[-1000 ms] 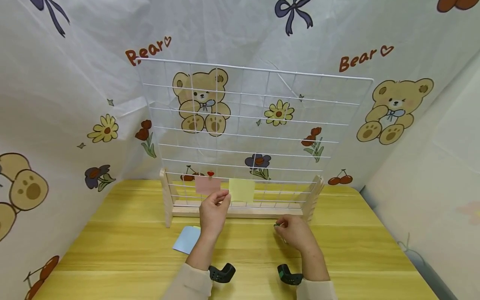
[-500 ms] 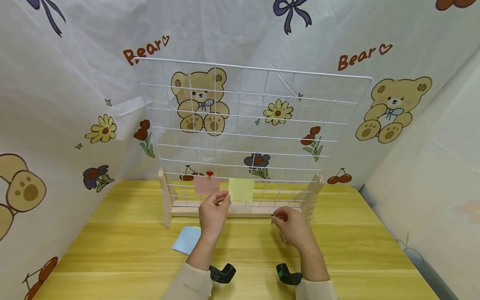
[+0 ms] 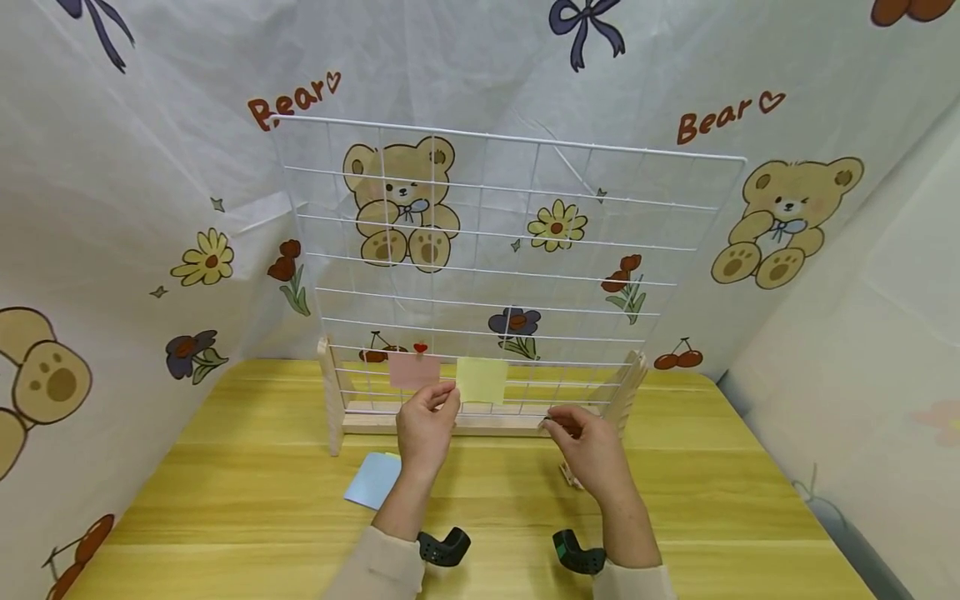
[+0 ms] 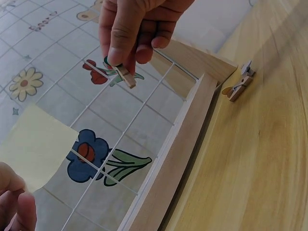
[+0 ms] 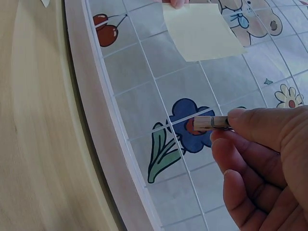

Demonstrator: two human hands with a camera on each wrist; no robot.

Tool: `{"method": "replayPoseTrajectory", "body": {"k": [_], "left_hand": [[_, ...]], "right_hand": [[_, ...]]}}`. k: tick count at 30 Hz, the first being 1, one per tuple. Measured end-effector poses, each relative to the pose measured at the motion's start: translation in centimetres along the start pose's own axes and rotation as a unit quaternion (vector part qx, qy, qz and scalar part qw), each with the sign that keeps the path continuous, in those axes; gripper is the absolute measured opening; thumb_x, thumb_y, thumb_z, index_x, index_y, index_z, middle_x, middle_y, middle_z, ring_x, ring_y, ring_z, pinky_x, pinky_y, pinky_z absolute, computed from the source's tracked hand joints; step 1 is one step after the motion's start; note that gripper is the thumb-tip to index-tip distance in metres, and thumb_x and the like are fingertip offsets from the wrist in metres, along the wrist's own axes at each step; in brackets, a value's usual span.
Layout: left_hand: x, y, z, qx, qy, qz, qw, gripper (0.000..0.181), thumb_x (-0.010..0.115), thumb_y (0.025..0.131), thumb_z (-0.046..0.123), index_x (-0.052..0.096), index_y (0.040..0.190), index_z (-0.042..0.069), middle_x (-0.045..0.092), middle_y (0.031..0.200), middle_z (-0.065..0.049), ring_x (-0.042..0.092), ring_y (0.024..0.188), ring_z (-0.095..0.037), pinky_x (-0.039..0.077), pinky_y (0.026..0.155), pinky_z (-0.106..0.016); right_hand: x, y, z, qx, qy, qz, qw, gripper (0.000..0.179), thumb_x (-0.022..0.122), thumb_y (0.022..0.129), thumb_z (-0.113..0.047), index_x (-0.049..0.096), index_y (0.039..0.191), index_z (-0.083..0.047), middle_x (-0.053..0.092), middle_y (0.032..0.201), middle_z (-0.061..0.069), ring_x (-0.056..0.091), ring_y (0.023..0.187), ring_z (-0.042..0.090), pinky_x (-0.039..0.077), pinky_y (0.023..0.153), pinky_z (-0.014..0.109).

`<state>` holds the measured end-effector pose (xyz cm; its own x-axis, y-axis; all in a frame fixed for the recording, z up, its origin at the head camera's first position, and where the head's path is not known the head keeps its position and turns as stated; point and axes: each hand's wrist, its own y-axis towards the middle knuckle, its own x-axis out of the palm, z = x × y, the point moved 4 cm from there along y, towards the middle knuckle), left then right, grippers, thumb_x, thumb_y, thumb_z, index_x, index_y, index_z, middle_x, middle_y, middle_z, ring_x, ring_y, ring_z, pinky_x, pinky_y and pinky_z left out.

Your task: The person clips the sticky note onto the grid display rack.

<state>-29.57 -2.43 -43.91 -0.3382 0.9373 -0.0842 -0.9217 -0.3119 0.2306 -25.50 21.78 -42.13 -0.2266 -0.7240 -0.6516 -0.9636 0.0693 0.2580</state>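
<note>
My left hand [image 3: 426,427] pinches the lower left corner of a yellow sticky note [image 3: 482,381], which lies close against the white wire grid [image 3: 480,271]. Between thumb and forefinger my right hand [image 3: 592,446] pinches a small wooden clothespin [image 5: 207,122], its jaws pointing away from the fingertips. That hand is to the right of the note and lower, in front of the grid. Left of the yellow note, a pink sticky note [image 3: 412,371] hangs on the grid under a clothespin with a red heart [image 3: 420,347].
A wooden stand [image 3: 333,400] holds the grid upright. Blue sticky notes [image 3: 372,481] lie on the table [image 3: 262,500] at the left. Loose wooden clothespins [image 4: 240,86] lie near the right foot of the stand. Behind hangs a bear-printed cloth [image 3: 480,50].
My right hand has risen from the table toward the grid, moving slightly left with the clothespin. The left hand stays at the yellow note.
</note>
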Motion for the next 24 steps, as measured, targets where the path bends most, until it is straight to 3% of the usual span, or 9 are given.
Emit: {"method": "replayPoseTrajectory", "body": {"k": [4,10,18,24], "left_hand": [[0.0,0.0,-0.1,0.000,-0.001,0.001,1.0000,0.015,0.075,0.091,0.017,0.080,0.104,0.011,0.080,0.098,-0.011,0.074,0.070,-0.032,0.053,0.054,-0.021],[0.1,0.0,0.0,0.004,-0.001,0.001,1.0000,0.014,0.075,0.091,0.016,0.080,0.103,0.010,0.080,0.098,-0.011,0.071,0.064,-0.019,0.052,0.053,-0.020],[0.1,-0.2,0.0,0.006,-0.003,0.000,1.0000,0.014,0.074,0.091,0.015,0.080,0.103,0.010,0.080,0.097,-0.011,0.066,0.058,-0.006,0.051,0.052,-0.021],[0.1,-0.1,0.0,0.008,-0.002,0.002,1.0000,0.015,0.075,0.091,0.016,0.080,0.103,0.010,0.080,0.097,-0.010,0.068,0.058,-0.015,0.049,0.049,-0.022]], "right_hand": [[-0.2,0.0,-0.1,0.005,0.018,0.009,0.9998,0.023,0.070,0.097,-0.017,0.074,0.118,-0.006,0.078,0.104,0.007,0.073,0.095,0.022,0.057,0.076,0.027],[-0.4,0.0,-0.9,-0.001,0.028,0.030,0.9992,0.022,0.070,0.098,-0.018,0.074,0.117,-0.007,0.078,0.105,0.008,0.072,0.092,0.019,0.054,0.072,0.021],[0.1,0.3,-2.0,-0.028,0.023,0.090,0.9953,0.018,0.075,0.094,-0.018,0.078,0.110,-0.010,0.078,0.101,0.008,0.067,0.084,0.020,0.052,0.065,0.020],[0.4,0.6,-2.3,-0.053,0.005,0.116,0.9918,0.014,0.078,0.091,-0.017,0.080,0.104,-0.012,0.078,0.101,0.006,0.068,0.085,0.020,0.054,0.071,0.025]]}}
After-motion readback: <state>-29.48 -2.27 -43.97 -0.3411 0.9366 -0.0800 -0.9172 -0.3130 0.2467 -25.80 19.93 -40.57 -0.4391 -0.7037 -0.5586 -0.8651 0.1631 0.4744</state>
